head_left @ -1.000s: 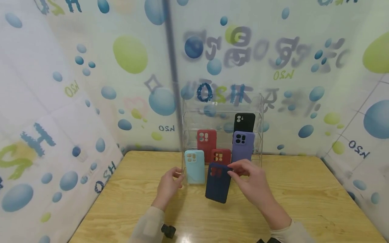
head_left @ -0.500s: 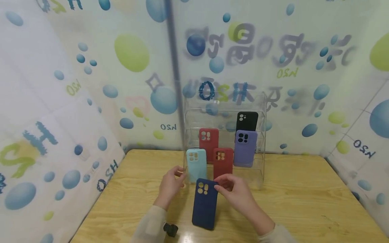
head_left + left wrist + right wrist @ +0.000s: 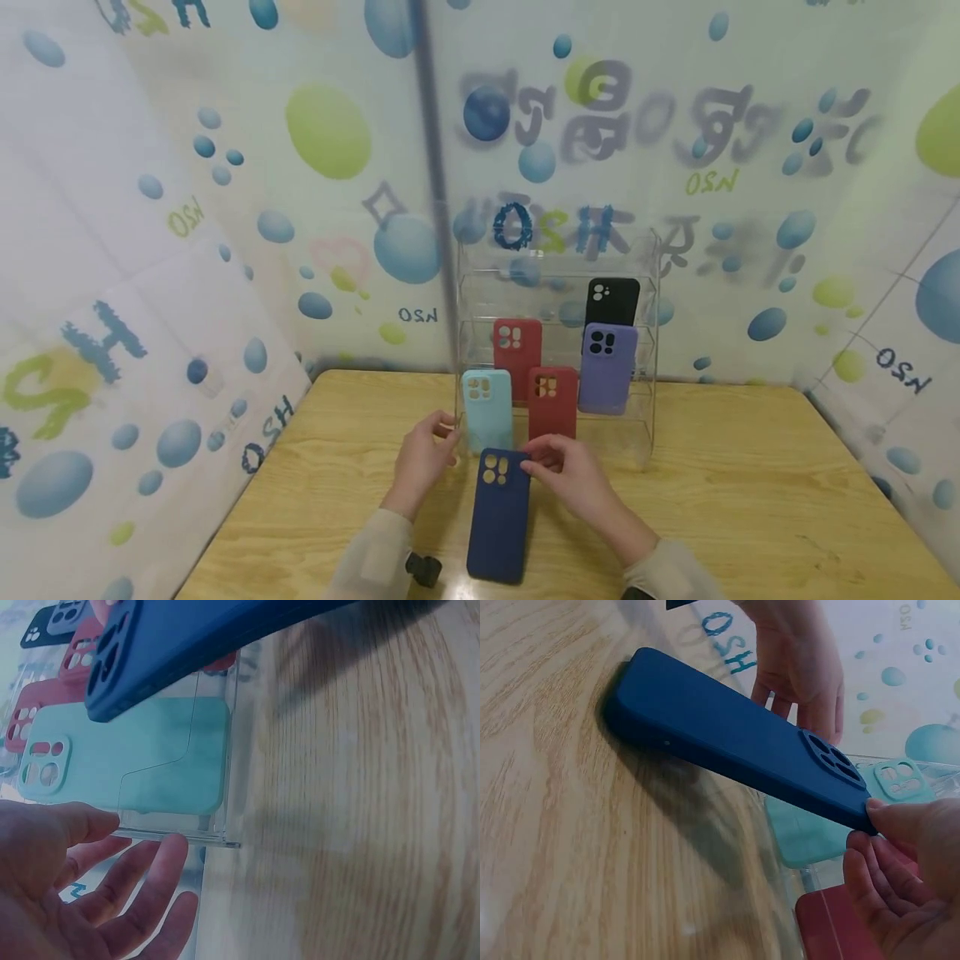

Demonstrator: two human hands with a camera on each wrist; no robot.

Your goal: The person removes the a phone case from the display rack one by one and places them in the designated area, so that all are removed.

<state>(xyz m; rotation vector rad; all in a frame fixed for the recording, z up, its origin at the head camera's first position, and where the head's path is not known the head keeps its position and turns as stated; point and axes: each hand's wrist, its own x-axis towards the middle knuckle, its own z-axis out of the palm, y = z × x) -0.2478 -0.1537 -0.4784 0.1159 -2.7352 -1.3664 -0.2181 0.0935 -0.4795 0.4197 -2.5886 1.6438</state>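
Observation:
A dark blue phone case (image 3: 498,517) is pinched at its top right corner between thumb and fingers of my right hand (image 3: 573,475). It leans in front of the rack, with its lower end at or just above the table; contact cannot be made out. My left hand (image 3: 423,458) holds the left side edge of a clear acrylic display rack (image 3: 180,835), thumb in front and fingers behind. On the rack stand a light blue phone case (image 3: 487,408), two red phone cases, one low (image 3: 552,404) and one higher (image 3: 517,358), a purple one (image 3: 607,367) and a black one (image 3: 613,302).
The wooden table (image 3: 750,483) extends on both sides of the rack. A patterned curtain (image 3: 337,250) hangs close behind and along the sides. A small black device (image 3: 424,569) sits at the left wrist.
My right hand has drawn the dark blue phone case away from the rack, down and to the left, uncovering the lower red case. The left hand stays at the rack's edge.

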